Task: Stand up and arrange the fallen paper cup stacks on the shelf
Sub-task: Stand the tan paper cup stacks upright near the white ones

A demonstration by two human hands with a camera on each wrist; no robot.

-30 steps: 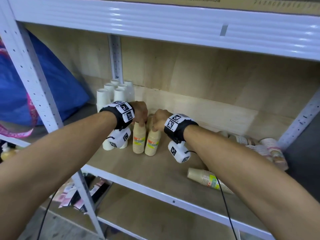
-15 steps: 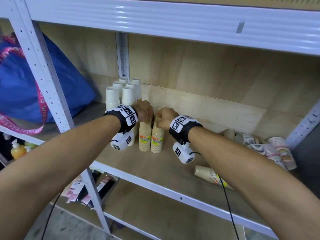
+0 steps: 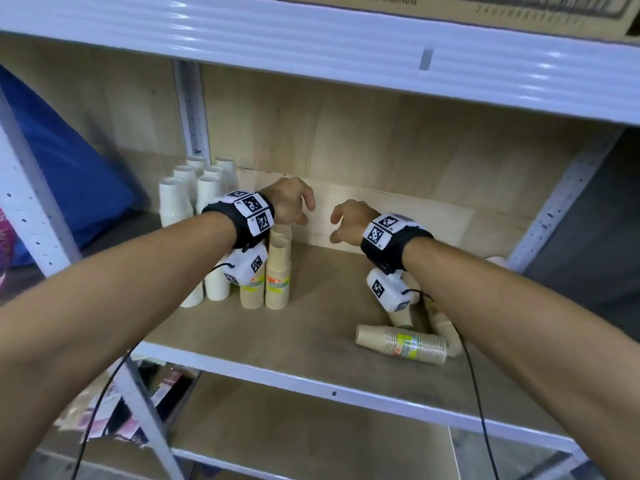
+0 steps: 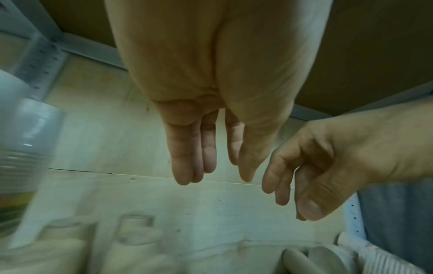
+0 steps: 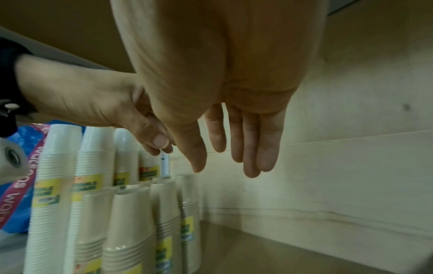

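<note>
Both hands empty, fingers loose: left hand (image 3: 289, 202) above the upright kraft cup stacks (image 3: 277, 271), right hand (image 3: 349, 220) mid-shelf. Fallen kraft stack (image 3: 401, 342) lies at the shelf (image 3: 311, 327) front right. Advice: grip it mid-length, tilt upright, set beside the standing row.

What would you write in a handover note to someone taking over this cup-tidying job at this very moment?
Left hand and right hand: both open, holding nothing, above the shelf.
Done: two brown cup stacks stand upright beside the white cup stacks at the left.
Left: a fallen brown stack lies on its side near the front right; more fallen stacks behind it, partly hidden by the right arm.
</note>
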